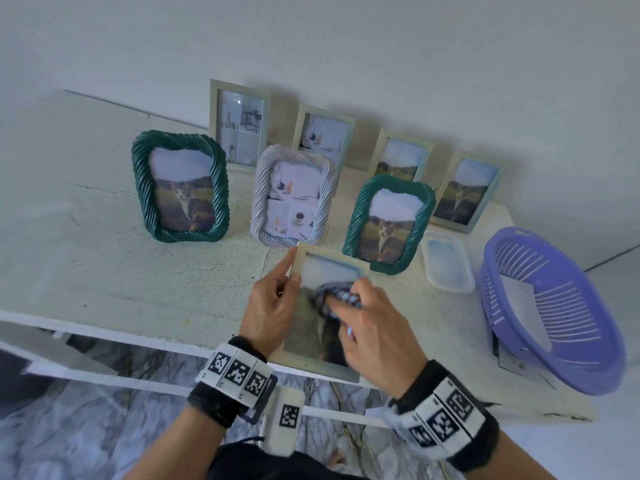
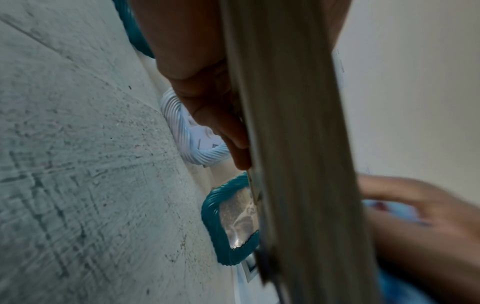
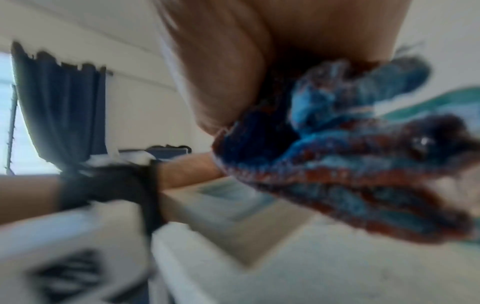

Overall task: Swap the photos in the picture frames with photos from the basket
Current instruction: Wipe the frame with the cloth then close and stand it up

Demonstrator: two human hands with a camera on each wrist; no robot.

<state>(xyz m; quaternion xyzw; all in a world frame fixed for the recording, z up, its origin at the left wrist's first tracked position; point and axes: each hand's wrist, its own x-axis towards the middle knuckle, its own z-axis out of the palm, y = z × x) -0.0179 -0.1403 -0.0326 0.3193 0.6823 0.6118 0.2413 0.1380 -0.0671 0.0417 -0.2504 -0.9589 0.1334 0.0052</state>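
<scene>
A pale wooden picture frame (image 1: 304, 327) with a cat photo lies tilted at the table's front edge. My left hand (image 1: 289, 271) grips its left side, thumb on the front; in the left wrist view the fingers (image 2: 215, 115) curl along the frame's edge (image 2: 298, 144). My right hand (image 1: 349, 299) holds a bunched blue-and-red checked cloth (image 1: 332, 294) pressed on the glass; the cloth (image 3: 350, 164) fills the blurred right wrist view. The purple basket (image 1: 568, 299) stands at the right with white paper (image 1: 519, 299) inside.
Standing behind are two green twisted frames (image 1: 180, 185) (image 1: 388, 223), a white twisted frame (image 1: 292, 195) and several pale wooden frames (image 1: 239, 124). A clear plastic lid (image 1: 446, 261) lies between the frames and the basket. The table's front edge runs just under my wrists.
</scene>
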